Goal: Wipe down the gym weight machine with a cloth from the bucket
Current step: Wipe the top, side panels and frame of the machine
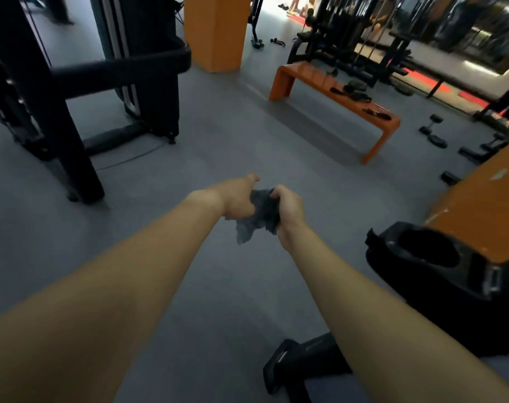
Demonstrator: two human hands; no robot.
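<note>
The left grip (238, 199) and right grip (288, 209) are hovering outstretched above the grey floor (218, 141), both clenching a bunched dark grey cloth (262, 216) between them, its loose end hanging downward.

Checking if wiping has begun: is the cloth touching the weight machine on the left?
Apart. Head view: the cloth, gripped by left hand and right hand, hangs over floor, clear of the weight machine.

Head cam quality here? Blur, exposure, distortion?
Head view: dim and soft overall; the crumpled grey cloth gripped by left hand and right hand is blurred; bright doorway at top is blown out; wide-angle bends the black weight machine frame.
</note>
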